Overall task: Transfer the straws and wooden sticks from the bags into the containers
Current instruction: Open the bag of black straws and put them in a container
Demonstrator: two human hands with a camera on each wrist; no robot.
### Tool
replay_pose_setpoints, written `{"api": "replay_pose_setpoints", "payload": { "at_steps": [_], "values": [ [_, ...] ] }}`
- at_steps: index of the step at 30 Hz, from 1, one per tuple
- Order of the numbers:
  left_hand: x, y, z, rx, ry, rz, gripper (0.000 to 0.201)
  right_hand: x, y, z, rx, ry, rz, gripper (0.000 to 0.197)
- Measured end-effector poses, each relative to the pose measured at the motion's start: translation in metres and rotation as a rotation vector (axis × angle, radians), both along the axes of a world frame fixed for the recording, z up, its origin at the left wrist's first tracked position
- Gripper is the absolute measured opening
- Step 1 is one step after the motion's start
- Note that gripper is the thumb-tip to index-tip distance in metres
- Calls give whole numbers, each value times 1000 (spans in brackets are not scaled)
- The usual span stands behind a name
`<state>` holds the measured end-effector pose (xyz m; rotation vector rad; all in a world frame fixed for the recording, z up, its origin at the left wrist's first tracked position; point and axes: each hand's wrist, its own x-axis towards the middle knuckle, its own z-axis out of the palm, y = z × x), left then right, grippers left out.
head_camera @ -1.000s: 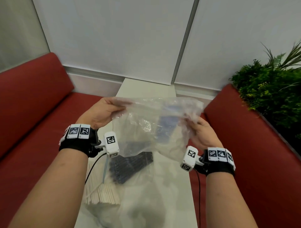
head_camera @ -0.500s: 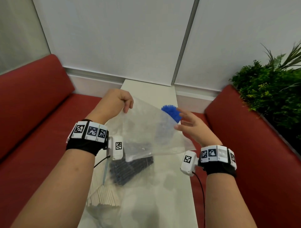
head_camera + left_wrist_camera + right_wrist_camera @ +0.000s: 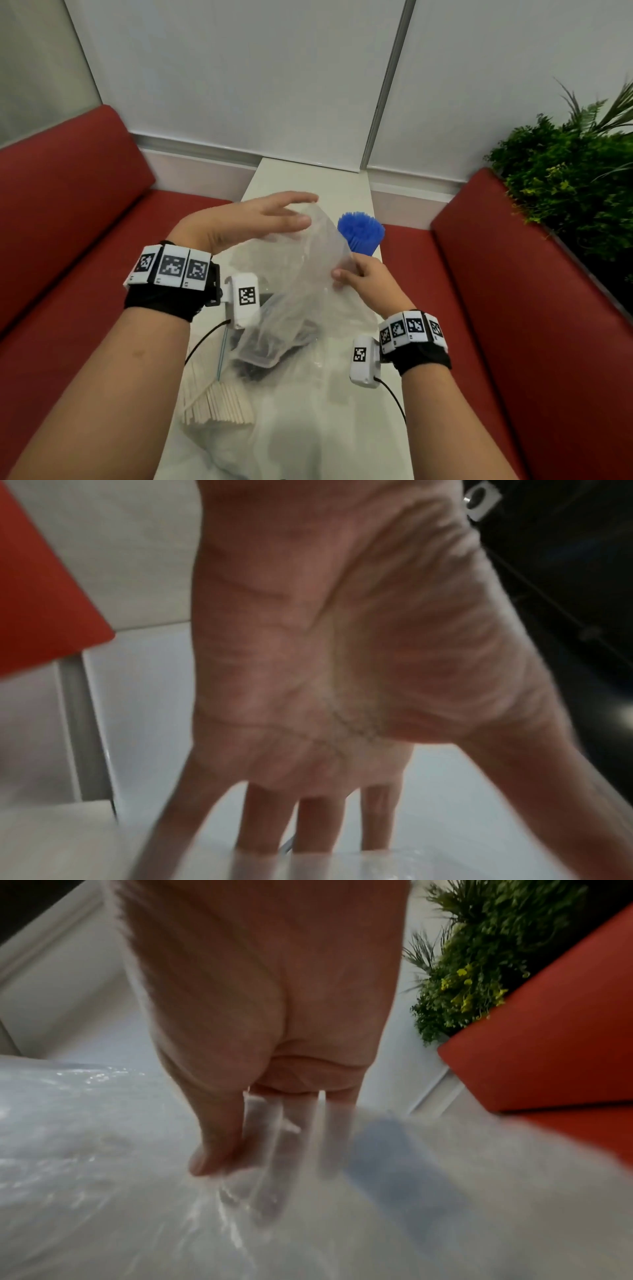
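An empty-looking clear plastic bag [image 3: 308, 274] hangs over the white table [image 3: 308, 178]. My right hand [image 3: 346, 274] pinches its right edge, thumb in front and fingers behind the film [image 3: 103, 1150]. With straight, spread fingers, my left hand [image 3: 301, 212] is at the bag's top corner and grips nothing [image 3: 308, 818]. A bundle of blue straws [image 3: 360, 230] stands upright just beyond the right hand; whatever holds it is hidden. Black straws [image 3: 263, 356] lie in another bag under the held one. Wooden sticks [image 3: 222, 404] lie bagged at the near left.
Red sofa cushions [image 3: 85, 240] flank the narrow table on both sides. A green plant [image 3: 565, 192] stands at the far right. More crumpled clear plastic [image 3: 301, 428] covers the table's near end. One thin pale straw [image 3: 222, 349] lies beside the sticks.
The bag has come down from in front of me. My left hand let go of its corner and straightened. My right hand took the bag's right edge. The blue straws now stand uncovered.
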<state>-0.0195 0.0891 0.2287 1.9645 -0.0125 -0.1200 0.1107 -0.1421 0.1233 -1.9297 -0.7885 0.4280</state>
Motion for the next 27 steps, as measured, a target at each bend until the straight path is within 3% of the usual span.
{"api": "replay_pose_setpoints", "payload": {
  "at_steps": [2, 3, 5, 8, 11, 13, 16, 18, 20, 22, 25, 27],
  "values": [
    [1, -1, -7, 69, 154, -53, 83, 2, -5, -7, -19, -23, -42, 10],
    [4, -5, -12, 72, 189, -83, 85, 3, -6, -9, -17, -19, -62, 13],
    [12, -20, -19, 124, 181, -110, 75, 4, -9, -14, 0, -13, -96, 19],
    [28, -29, -24, 266, 61, -22, 35, 3, -24, -16, 22, -1, -147, 26],
    [42, -27, -32, 287, 74, 52, 30, 0, -45, -24, -57, 118, -89, 23],
    [54, -34, -39, 383, 44, 83, 28, 0, -59, -34, -120, 183, -77, 32],
    [73, -63, -52, 580, -93, 232, 28, 5, -77, -48, -89, 318, -134, 52],
    [83, -89, -59, 689, -239, 302, 36, 7, -89, -61, -72, 359, -201, 51],
    [88, -116, -65, 740, -331, 202, 50, 10, -101, -80, -111, 340, -312, 45],
    [90, -141, -69, 673, -331, -41, 54, 11, -111, -102, -181, 356, -387, 41],
    [88, -173, -85, 478, -165, -344, 35, 9, -122, -136, -295, 409, -401, 25],
    [90, -191, -109, 624, -63, -480, 27, 6, -126, -155, -337, 467, -425, 24]
  ]
}}
